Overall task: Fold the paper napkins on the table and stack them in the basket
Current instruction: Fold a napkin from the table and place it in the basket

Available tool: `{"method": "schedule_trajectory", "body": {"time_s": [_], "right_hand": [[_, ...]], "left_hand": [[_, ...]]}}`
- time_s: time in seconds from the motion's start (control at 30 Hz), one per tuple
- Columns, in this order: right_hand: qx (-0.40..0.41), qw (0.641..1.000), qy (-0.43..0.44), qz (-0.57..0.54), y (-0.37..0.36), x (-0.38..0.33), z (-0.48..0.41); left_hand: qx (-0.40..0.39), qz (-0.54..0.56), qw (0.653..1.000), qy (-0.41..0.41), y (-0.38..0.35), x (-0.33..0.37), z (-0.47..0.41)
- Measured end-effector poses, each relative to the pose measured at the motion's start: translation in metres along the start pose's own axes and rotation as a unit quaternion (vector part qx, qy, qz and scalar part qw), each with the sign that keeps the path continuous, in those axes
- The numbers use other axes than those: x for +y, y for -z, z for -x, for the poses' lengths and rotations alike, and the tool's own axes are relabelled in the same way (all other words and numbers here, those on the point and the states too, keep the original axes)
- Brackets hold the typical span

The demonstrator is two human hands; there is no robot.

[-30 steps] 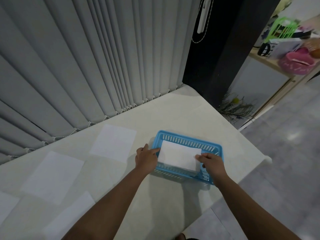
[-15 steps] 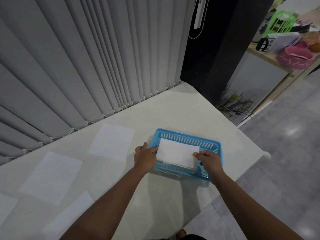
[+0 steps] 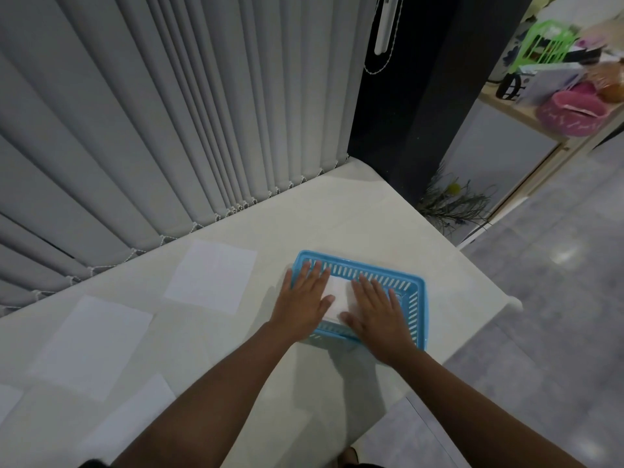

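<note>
Cream-coloured tabletop [image 3: 354,214] fills the lower half of the head view, with two bare forearms reaching over its near edge. Nearest on the left lies an unfolded napkin [image 3: 131,413], with a second flat napkin [image 3: 91,342] just beyond it. Farther in and to the right, the left hand [image 3: 304,295] and right hand [image 3: 378,310] lie palm down, side by side, inside the blue basket [image 3: 417,305]. Both hands have their fingers [image 3: 315,270] stretched flat and slightly spread, gripping nothing, pressing on the folded napkin [image 3: 339,297] that lies in the basket; only a white strip of it shows between them. The left hand overlaps the basket's left rim. Left of the basket, and apart from it, a third flat napkin [image 3: 212,275] lies on the tabletop. Grey vertical blinds [image 3: 169,113] hang along the far edge.
</note>
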State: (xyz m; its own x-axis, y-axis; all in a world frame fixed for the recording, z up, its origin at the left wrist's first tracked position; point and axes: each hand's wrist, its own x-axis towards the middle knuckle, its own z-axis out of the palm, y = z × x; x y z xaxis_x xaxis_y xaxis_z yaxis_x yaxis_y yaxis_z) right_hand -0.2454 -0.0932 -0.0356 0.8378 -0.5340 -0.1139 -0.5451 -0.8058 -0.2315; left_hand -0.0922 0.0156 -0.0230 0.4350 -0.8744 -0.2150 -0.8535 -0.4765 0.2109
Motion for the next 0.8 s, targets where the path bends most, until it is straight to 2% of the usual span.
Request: {"method": "schedule_trajectory", "body": {"time_s": [0.1,0.37,0.6,0.73,0.8], "right_hand": [[-0.071,0.997,0.006,0.011,-0.009,0.004,-0.002],[-0.076,0.997,0.0,0.02,-0.014,0.007,-0.001],[-0.088,0.996,-0.005,0.016,-0.009,0.015,0.001],[-0.05,0.999,-0.008,-0.005,0.005,0.015,-0.002],[-0.003,1.0,-0.001,-0.019,0.014,0.012,-0.011]], "left_hand": [[-0.033,-0.042,0.999,-0.005,-0.017,-0.004,0.0],[-0.042,-0.059,0.997,0.002,-0.02,-0.005,0.0],[-0.004,-0.068,0.996,0.051,-0.018,-0.006,0.01],[0.029,-0.047,0.993,0.1,-0.012,-0.01,0.027],[0.08,-0.028,0.989,0.119,-0.006,-0.013,0.032]]}}
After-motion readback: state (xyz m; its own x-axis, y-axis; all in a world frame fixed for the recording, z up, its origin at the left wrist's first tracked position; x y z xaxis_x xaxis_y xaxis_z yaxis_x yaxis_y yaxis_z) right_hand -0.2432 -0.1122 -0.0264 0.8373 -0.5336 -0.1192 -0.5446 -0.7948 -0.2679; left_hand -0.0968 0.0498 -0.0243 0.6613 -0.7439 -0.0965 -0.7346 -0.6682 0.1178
